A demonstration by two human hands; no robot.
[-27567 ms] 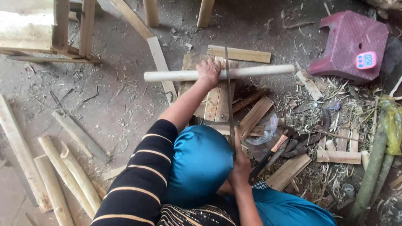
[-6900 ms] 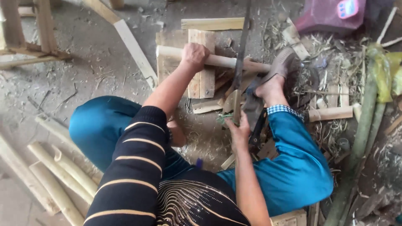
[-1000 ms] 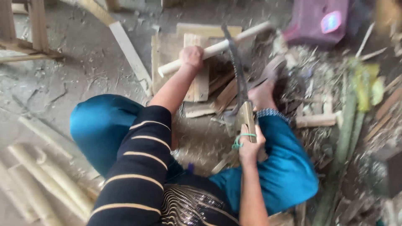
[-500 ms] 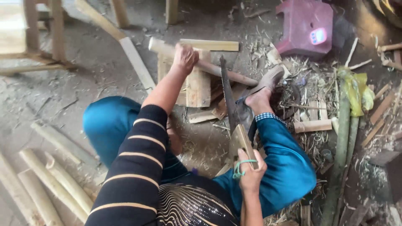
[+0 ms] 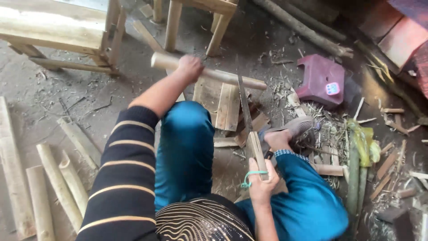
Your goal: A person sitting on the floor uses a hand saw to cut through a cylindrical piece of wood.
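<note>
Lower centre of the frame: the right hand, fingers wrapped tight round the wooden handle of a long knife; a turquoise cord loops the handle at the fist. The blade runs up the frame, thin and dark, its tip meeting the pole; the edge itself is hard to make out.

Lower left: a striped sleeve and teal trouser legs, which cover much of the ground beneath them. A foot in a grey sandal shows right of centre, partly behind the knee.

Centre: flat wooden blocks, partly hidden by the knee and blade.

Upper centre: the left hand, fingers closed over a pale bamboo pole lying slantwise across the blocks; the palm side is unseen.

Left edge: split bamboo lengths, cut off by the frame.

Right: green stalks among shavings, and a maroon plastic stool on its side.

Upper left: a wooden bench frame, only partly in view.
</note>
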